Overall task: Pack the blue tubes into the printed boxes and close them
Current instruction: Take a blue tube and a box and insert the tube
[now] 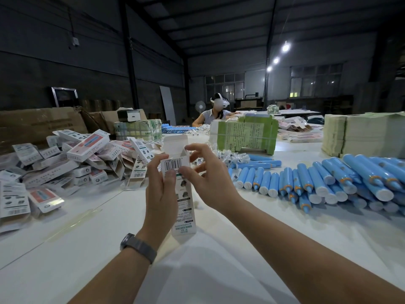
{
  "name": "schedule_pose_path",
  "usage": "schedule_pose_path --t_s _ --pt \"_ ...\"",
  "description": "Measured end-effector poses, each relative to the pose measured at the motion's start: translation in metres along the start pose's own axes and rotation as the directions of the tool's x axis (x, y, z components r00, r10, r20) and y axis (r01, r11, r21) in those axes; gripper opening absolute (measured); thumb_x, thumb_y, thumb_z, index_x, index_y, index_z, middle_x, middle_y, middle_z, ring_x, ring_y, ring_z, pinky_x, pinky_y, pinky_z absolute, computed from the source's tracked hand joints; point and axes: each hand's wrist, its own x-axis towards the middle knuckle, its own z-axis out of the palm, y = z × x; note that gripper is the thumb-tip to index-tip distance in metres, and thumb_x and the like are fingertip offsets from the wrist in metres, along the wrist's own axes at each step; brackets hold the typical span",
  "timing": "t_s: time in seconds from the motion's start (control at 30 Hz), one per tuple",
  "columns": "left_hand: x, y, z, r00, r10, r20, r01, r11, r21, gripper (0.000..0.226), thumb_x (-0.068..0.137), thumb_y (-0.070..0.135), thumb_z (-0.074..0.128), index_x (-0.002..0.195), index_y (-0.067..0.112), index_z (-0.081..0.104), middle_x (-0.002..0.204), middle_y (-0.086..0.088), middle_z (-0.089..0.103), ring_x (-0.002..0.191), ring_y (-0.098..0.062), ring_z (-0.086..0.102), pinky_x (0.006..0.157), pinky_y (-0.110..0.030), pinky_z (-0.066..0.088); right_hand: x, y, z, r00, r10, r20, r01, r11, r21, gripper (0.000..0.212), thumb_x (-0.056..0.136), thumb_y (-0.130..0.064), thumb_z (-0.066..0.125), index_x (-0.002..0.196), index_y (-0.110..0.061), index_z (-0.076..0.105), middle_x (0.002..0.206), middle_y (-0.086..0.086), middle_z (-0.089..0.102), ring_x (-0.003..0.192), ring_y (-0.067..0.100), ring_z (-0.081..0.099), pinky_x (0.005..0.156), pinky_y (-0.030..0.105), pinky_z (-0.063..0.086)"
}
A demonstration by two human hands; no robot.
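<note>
Two hands (186, 183), one open-flapped box (183, 194)

We see a dim warehouse packing floor: corrugated roof (219, 20), stacked flat cartons (355, 132), heaps of printed boxes (72, 159).
</note>
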Motion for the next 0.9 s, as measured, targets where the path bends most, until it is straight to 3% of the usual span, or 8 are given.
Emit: schedule_pose_path --t_s 0.1,0.3,0.53,0.73,0.9 --pt "-0.0002 0.0010 0.0007 1.000 0.012 0.005 -0.012 1.000 0.017 0.033 0.100 0.030 0.038 0.111 0.061 0.044 0.101 0.021 0.068 0.083 -0.015 0.069 0.063 -0.033 0.058 0.0006 0.0013 -0.0011 1.000 -0.010 0.002 0.010 1.000 -0.013 0.038 0.091 -0.028 0.068 0.121 -0.040 0.050 0.097 -0.020 0.056 0.072 0.000 0.061 0.065 0.025 0.055" --pt "-0.0011 0.0046 0.0005 0.999 -0.001 0.051 0.002 1.000 -0.015 0.039 0.103 0.030 0.035 0.116 0.066 0.043 0.105 0.024 0.065 0.088 -0.013 0.070 0.063 -0.023 0.056 0.0011 0.0029 -0.0014 1.000 -0.022 0.018 0.023 0.999 -0.028 0.034 0.093 -0.026 0.066 0.125 -0.032 0.055 0.095 -0.023 0.055 0.072 -0.001 0.062 0.061 0.017 0.051" --pt "0.0041 0.0050 -0.0004 0.999 -0.019 0.040 0.019 1.000 0.005 0.040 0.097 0.027 0.036 0.103 0.065 0.045 0.097 0.026 0.065 0.082 -0.011 0.067 0.064 -0.028 0.058 0.0000 0.0001 -0.0026 0.999 -0.002 0.039 0.003 0.999 -0.038 0.039 0.092 -0.028 0.066 0.128 -0.034 0.051 0.090 -0.024 0.056 0.069 -0.006 0.061 0.065 0.029 0.058" --pt "0.0040 0.0025 0.0017 0.999 -0.020 0.029 0.019 0.999 0.033 0.039 0.096 0.029 0.034 0.103 0.066 0.041 0.094 0.028 0.064 0.081 -0.011 0.066 0.063 -0.033 0.058 0.0008 -0.0004 -0.0037 0.999 -0.003 0.048 0.005 0.999 -0.045 0.034 0.094 -0.028 0.065 0.125 -0.032 0.054 0.092 -0.024 0.056 0.070 -0.002 0.060 0.064 0.024 0.054" --pt "0.0026 -0.0006 0.0032 0.999 -0.013 0.029 0.012 0.999 0.049 0.036 0.099 0.032 0.032 0.107 0.067 0.039 0.098 0.029 0.063 0.084 -0.009 0.068 0.063 -0.026 0.058 0.0023 -0.0024 -0.0062 0.998 0.005 0.068 -0.002 0.999 -0.045 0.024 0.094 -0.029 0.065 0.117 -0.032 0.057 0.092 -0.020 0.057 0.073 0.002 0.060 0.064 0.021 0.052"
